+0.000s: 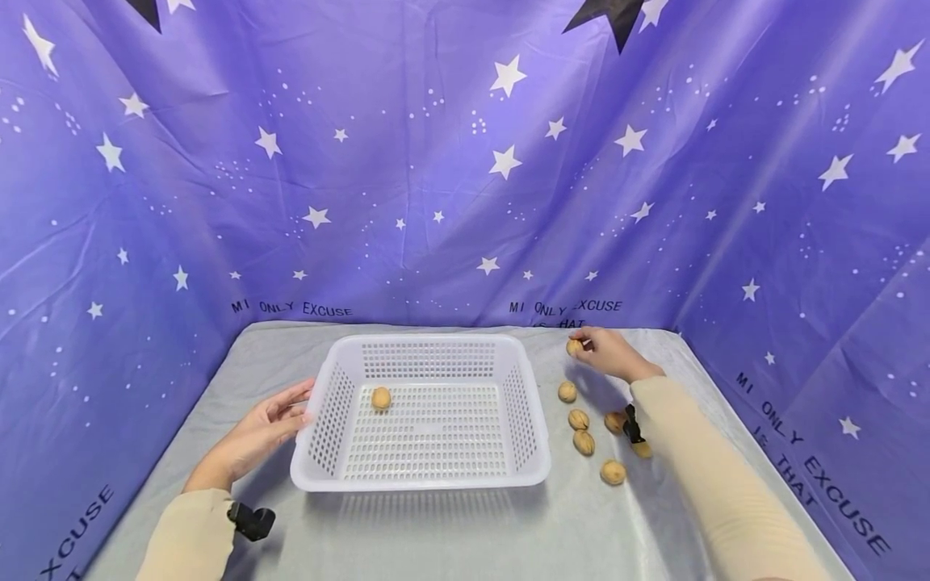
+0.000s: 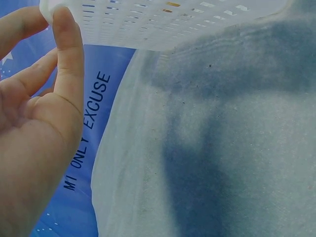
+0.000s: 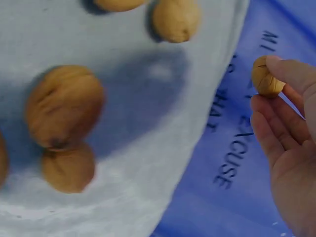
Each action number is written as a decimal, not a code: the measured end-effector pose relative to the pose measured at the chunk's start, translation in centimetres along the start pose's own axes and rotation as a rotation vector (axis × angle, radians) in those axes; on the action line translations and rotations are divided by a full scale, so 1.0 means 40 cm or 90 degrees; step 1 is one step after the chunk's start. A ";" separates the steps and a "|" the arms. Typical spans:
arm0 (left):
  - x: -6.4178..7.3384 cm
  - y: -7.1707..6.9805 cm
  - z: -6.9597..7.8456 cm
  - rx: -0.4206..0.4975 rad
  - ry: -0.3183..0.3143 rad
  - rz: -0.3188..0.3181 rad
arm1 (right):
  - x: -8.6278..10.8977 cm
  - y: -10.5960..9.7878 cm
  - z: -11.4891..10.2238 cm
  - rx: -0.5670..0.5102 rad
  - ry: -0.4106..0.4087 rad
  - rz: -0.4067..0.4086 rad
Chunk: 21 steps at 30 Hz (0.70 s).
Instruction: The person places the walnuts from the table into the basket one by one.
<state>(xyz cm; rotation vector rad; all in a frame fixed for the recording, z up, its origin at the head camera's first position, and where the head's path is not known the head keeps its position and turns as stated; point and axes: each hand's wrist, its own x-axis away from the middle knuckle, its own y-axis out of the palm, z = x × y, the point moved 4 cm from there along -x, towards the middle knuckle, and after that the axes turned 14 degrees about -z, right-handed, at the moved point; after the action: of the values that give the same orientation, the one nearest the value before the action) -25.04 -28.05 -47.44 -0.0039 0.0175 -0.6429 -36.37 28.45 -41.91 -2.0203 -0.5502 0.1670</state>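
Note:
A white plastic basket (image 1: pixel 420 482) with perforated walls stands in the middle of the table, with one walnut (image 1: pixel 381 399) on its floor. At the basket's left rim, my left hand (image 1: pixel 256 432) pinches the edge between thumb and fingers; the left wrist view shows the thumb (image 2: pixel 65 32) against the rim. Beyond the basket's right back corner, my right hand (image 1: pixel 610 353) holds a walnut (image 3: pixel 266 77) by thumb and fingertips, raised above the cloth. Several more walnuts (image 1: pixel 584 442) lie on the table right of the basket, some partly hidden under the right forearm.
A grey cloth (image 1: pixel 407 537) covers the table. Purple star-printed curtains (image 1: pixel 429 161) hang close behind it and on both sides. Each wrist carries a small black camera mount (image 1: pixel 251 522). The right sleeve (image 1: pixel 715 476) reaches over the table's right side.

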 end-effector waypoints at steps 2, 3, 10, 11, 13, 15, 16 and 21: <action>-0.001 -0.001 -0.001 0.000 -0.002 0.002 | -0.008 -0.013 -0.020 0.009 -0.016 0.016; -0.001 -0.002 -0.002 -0.001 -0.001 0.002 | -0.012 -0.020 -0.031 0.014 -0.024 0.024; -0.003 0.005 0.004 0.006 0.010 -0.004 | -0.042 -0.059 -0.141 0.037 -0.074 0.052; -0.002 0.006 0.004 0.009 0.012 -0.004 | -0.046 -0.061 -0.158 0.035 -0.083 0.048; -0.002 0.009 0.006 0.012 0.017 -0.009 | -0.053 -0.063 -0.193 0.035 -0.102 0.039; 0.000 0.010 0.007 0.013 0.018 -0.007 | -0.061 -0.062 -0.226 0.040 -0.124 0.031; 0.001 0.010 0.007 0.013 0.016 -0.004 | -0.065 -0.061 -0.243 0.042 -0.136 0.028; 0.002 0.007 0.005 0.014 0.018 0.001 | -0.087 -0.047 -0.316 0.061 -0.185 0.013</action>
<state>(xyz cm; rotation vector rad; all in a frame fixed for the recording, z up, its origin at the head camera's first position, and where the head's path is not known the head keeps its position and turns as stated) -24.79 -27.89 -47.24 0.0257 0.0379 -0.6421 -35.73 17.53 -34.42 -1.9199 -0.6888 0.4963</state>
